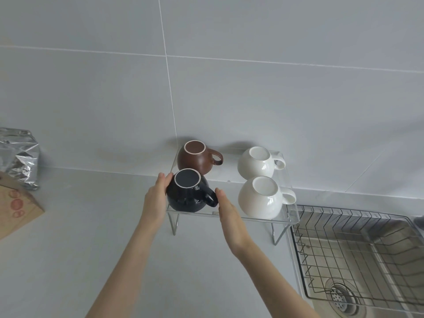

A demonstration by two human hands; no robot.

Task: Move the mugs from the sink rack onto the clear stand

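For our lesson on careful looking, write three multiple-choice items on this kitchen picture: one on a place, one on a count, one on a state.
1. Where does the black mug stand?
A. in the sink rack
B. front left of the stand
C. on the counter beside the foil bag

2. How many mugs are on the stand?
A. two
B. three
C. four

3. How do the mugs stand?
A. upside down
B. upright
C. on their sides

Answers:
1 B: it stands in front of the brown mug, between the left hand and right hand.
2 C: black, brown, and the two white mugs; the sink rack holds none.
3 A: every base faces up.
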